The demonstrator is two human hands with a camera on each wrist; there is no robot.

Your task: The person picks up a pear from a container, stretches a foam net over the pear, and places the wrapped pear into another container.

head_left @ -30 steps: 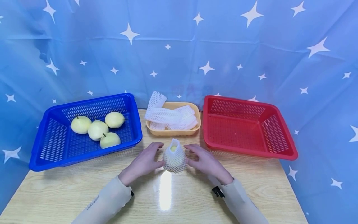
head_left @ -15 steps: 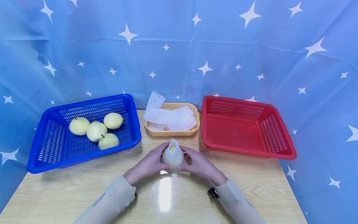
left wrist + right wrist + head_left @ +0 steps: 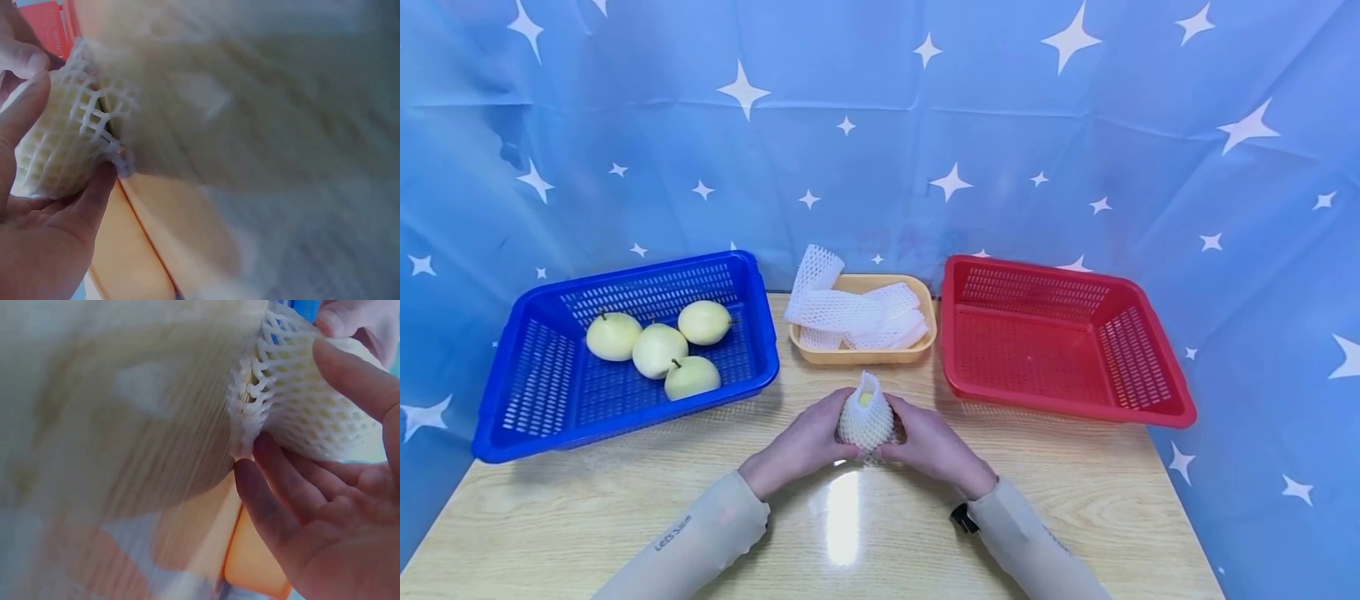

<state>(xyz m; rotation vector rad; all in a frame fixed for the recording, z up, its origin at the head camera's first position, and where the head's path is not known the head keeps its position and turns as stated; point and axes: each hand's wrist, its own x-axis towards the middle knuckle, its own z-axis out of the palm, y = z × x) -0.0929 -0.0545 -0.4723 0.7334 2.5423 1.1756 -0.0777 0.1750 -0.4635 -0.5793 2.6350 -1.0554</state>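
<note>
A pale yellow-green pear in a white foam net (image 3: 867,423) stands at the middle of the table, the net's narrow end peaked above it. From the left, my left hand (image 3: 808,435) holds its side, thumb at the near face. My right hand (image 3: 928,437) holds the other side in the same way. In the left wrist view, the left fingers curl under the netted pear (image 3: 56,144) near the net's open edge. The right wrist view has the right thumb on the net (image 3: 312,394) and the fingertips at its loose lower edge.
Several bare pears (image 3: 660,350) lie in a blue basket (image 3: 625,425) at the left. A yellow tray (image 3: 868,357) at the back holds several flat foam nets (image 3: 842,310). At the right stands a red basket (image 3: 1067,406). A blue starred cloth (image 3: 880,150) hangs behind.
Both hands have come in from beside the netted pear and now hold it from its two sides. The pear has stayed at about the same place; baskets and tray are unmoved.
</note>
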